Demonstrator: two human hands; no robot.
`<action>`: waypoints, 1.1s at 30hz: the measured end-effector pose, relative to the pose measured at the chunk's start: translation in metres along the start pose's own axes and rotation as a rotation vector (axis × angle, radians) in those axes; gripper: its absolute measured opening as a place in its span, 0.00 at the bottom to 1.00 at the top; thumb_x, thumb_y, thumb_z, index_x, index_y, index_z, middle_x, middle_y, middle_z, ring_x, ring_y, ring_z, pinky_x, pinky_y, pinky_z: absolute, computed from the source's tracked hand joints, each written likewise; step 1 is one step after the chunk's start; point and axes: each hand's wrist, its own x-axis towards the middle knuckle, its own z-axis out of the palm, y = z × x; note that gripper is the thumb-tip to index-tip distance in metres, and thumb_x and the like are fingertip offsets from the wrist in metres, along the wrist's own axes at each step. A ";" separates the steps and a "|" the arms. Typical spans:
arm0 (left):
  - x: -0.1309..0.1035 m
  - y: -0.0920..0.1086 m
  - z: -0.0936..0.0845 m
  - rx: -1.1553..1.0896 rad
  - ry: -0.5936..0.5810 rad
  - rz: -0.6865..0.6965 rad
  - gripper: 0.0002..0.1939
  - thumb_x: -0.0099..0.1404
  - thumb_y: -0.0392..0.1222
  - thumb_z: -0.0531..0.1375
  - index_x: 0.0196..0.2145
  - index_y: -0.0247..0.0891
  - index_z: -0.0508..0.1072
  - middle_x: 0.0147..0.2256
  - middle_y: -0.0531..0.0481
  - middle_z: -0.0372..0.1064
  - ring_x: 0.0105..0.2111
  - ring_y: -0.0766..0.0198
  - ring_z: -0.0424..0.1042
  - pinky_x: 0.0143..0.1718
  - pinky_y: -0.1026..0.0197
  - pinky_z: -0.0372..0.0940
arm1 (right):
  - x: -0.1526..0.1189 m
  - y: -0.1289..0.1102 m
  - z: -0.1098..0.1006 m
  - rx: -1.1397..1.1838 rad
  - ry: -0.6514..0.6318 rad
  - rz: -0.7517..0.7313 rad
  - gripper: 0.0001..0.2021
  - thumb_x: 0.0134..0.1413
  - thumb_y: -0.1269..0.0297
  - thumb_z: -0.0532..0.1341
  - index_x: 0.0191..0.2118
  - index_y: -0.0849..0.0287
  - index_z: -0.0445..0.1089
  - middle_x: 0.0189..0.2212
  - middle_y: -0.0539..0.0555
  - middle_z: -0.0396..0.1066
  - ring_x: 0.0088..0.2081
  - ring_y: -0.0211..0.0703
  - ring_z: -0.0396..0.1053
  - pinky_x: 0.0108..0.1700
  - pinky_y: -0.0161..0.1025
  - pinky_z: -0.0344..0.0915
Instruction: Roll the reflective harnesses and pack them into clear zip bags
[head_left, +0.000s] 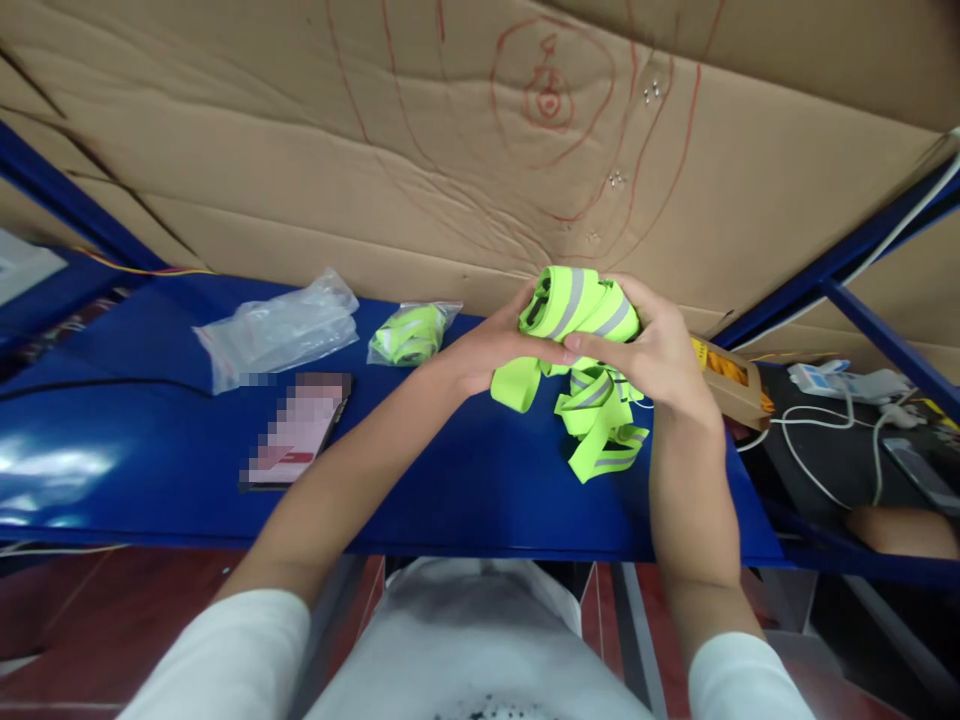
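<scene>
So both hands are clamping onto the same thing here: the left hand point(499, 345) and right hand point(656, 340) are squeezing a rolled-up bundle of neon strap point(574, 305) between them, thumbs meeting at the front. It's yellow-green with grey stripes, and they're holding it up over the blue table point(465, 470), close to the cardboard wall point(450, 180). A loop of the strap is dangling below the left hand. Going by the phone point(300, 430) as the landmark, the bundle is sitting off to its right and farther back. Just behind the phone, a clear plastic bag point(281, 325) is lying crumpled, and behind it to the right there's a small packet point(414, 333) with more neon stuff inside. Way over to the phone's right, a loose tangle of striped strap point(600, 415) is spilling under the bundle, and past the right arm an open cardboard box point(727, 380) is showing something yellow-orange.
</scene>
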 end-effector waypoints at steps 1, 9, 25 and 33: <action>0.003 -0.003 0.000 -0.035 -0.001 -0.024 0.34 0.43 0.30 0.75 0.50 0.36 0.77 0.42 0.47 0.80 0.44 0.51 0.80 0.48 0.51 0.74 | 0.000 0.001 0.002 -0.015 0.028 -0.017 0.28 0.43 0.52 0.78 0.51 0.53 0.76 0.40 0.48 0.79 0.43 0.49 0.77 0.51 0.49 0.76; 0.007 -0.003 0.006 -0.323 0.010 0.117 0.10 0.54 0.35 0.68 0.36 0.38 0.77 0.42 0.50 0.79 0.54 0.52 0.75 0.54 0.55 0.72 | 0.000 0.004 0.027 -0.173 0.210 -0.198 0.19 0.62 0.58 0.65 0.58 0.48 0.73 0.56 0.55 0.75 0.61 0.57 0.71 0.68 0.58 0.63; 0.011 0.002 -0.009 -0.256 0.096 0.275 0.13 0.58 0.37 0.67 0.43 0.41 0.81 0.43 0.50 0.80 0.56 0.50 0.75 0.54 0.53 0.72 | 0.009 0.019 0.054 -0.011 0.000 -0.219 0.28 0.71 0.46 0.51 0.71 0.46 0.55 0.73 0.53 0.54 0.76 0.49 0.47 0.77 0.58 0.46; -0.007 0.001 -0.007 0.023 0.014 0.260 0.37 0.47 0.34 0.74 0.57 0.50 0.77 0.51 0.50 0.79 0.62 0.46 0.70 0.59 0.52 0.68 | 0.008 0.018 0.063 0.567 -0.023 0.158 0.52 0.46 0.29 0.67 0.71 0.49 0.52 0.69 0.59 0.63 0.67 0.54 0.66 0.65 0.53 0.71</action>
